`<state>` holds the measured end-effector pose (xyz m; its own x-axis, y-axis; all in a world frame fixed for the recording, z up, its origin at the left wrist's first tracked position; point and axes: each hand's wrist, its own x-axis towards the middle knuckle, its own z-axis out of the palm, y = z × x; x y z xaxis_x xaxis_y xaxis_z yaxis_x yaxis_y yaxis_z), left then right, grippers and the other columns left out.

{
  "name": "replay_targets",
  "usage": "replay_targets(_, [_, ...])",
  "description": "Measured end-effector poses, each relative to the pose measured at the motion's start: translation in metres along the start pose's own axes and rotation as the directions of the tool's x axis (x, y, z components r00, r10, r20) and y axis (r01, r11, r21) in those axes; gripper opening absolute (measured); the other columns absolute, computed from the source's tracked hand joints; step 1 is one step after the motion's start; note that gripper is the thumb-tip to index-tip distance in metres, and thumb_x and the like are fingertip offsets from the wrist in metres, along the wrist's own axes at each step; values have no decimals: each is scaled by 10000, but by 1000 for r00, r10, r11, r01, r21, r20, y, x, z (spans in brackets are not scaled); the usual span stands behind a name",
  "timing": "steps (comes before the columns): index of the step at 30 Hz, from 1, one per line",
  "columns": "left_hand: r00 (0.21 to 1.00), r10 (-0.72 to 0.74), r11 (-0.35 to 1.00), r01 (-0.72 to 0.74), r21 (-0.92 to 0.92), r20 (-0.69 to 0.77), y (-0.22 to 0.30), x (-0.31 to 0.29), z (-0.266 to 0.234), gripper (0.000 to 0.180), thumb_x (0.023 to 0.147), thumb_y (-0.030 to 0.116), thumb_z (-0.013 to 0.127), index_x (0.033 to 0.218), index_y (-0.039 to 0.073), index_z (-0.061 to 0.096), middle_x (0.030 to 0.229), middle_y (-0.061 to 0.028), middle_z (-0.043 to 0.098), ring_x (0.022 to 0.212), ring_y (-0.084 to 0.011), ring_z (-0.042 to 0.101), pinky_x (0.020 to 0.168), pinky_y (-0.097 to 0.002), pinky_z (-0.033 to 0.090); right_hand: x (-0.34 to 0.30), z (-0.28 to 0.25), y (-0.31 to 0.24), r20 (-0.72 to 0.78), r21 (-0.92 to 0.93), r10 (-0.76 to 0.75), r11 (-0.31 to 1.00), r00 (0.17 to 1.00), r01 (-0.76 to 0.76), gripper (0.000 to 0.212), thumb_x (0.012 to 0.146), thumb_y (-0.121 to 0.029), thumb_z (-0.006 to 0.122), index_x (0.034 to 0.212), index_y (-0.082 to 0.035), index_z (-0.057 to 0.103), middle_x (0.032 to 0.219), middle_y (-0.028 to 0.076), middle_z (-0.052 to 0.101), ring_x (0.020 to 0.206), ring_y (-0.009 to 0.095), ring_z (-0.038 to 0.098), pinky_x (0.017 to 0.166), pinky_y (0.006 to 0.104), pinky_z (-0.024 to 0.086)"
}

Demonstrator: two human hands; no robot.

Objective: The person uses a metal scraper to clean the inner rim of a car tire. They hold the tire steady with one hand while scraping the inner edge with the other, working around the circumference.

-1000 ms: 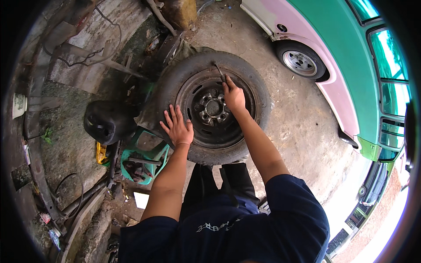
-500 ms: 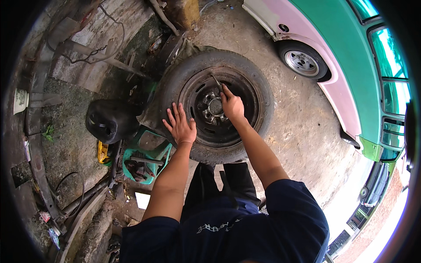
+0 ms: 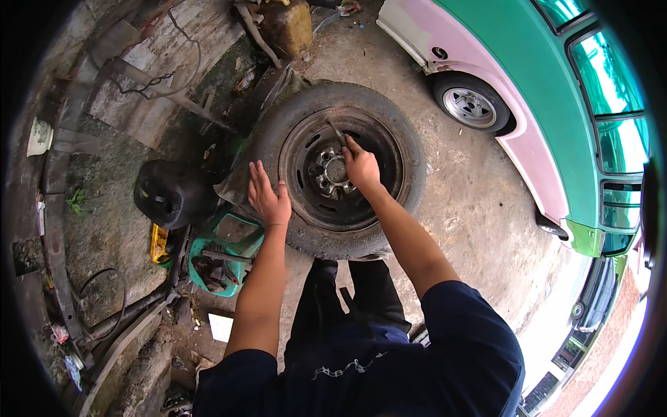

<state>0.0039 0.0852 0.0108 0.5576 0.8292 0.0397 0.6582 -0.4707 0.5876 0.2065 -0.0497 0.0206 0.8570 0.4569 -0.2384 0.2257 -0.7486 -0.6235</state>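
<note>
One wheel, comprising a black tyre (image 3: 399, 135) on a dark, worn steel rim (image 3: 356, 210), centred before the person's legs, its face turned toward the view; left hand (image 3: 269, 198), on the tyre's left sidewall, back of the hand uppermost, fingers straight, fairly close together and pointing up and slightly left, thumb apart from them on the side toward the rim, nothing grasped; left forearm rising nearly upright from the lower edge, elbow only slightly bent; right hand (image 3: 363, 165), over the upper middle of the rim, just beside the hub, fingers curled around the near end of a slim metal tool (image 3: 335, 129), the forefinger reaching along it; the tool slanting up and left, its tip by the rim's upper edge, contact too small to tell; right forearm running diagonally up and left from a dark blue sleeve (image 3: 462, 320); at left, one turquoise plastic container (image 3: 240, 240) with dark items inside, and one rounded black object (image 3: 170, 194); at right, one green and pink vehicle (image 3: 511, 73) on a concrete floor (image 3: 472, 201).
</note>
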Motion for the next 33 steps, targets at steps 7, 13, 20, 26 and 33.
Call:
replay_targets(7, [998,-43,994,47,98,-39,-14,12,10,617,979,340,467,1553,164,325,1611,-127,302,1458,-356,303,1172,-541,213,-6,24,-10,-119,95,-91,990,989,102,415,984,-303,559,1389,-216,573,816,280,669,794,466,667,730,537,533])
replay_targets(13, [987,14,990,-36,-135,-163,-21,16,7,588,985,333,406,1524,100,365,1537,-193,403,1392,-409,394,1138,-512,317,-5,43,-19,-349,122,93,991,933,-53,415,980,-295,571,1388,-221,577,799,250,687,762,447,678,692,520,551])
replay_targets(20, [988,6,997,-19,-81,-157,-24,15,11,618,930,268,421,1521,98,370,1531,-198,410,1372,-417,415,1120,-510,347,-2,31,-8,-72,179,37,984,997,-24,445,981,-281,571,1420,-214,544,797,270,675,792,459,671,710,517,530])
replay_targets(26, [989,7,999,-12,-34,-147,-21,16,10,645,894,226,434,1523,101,369,1529,-190,415,1370,-403,419,1120,-502,354,-13,45,-17,-303,180,6,982,953,51,435,980,-216,588,1408,-153,553,770,251,665,714,417,670,626,479,510])
replay_targets(33, [989,6,998,-15,-61,-151,-21,16,9,662,879,222,442,1526,106,361,1527,-182,420,1365,-403,423,1114,-510,357,-17,68,-27,-129,138,-48,988,990,66,438,978,-259,580,1413,-217,552,761,272,659,725,465,660,653,514,523])
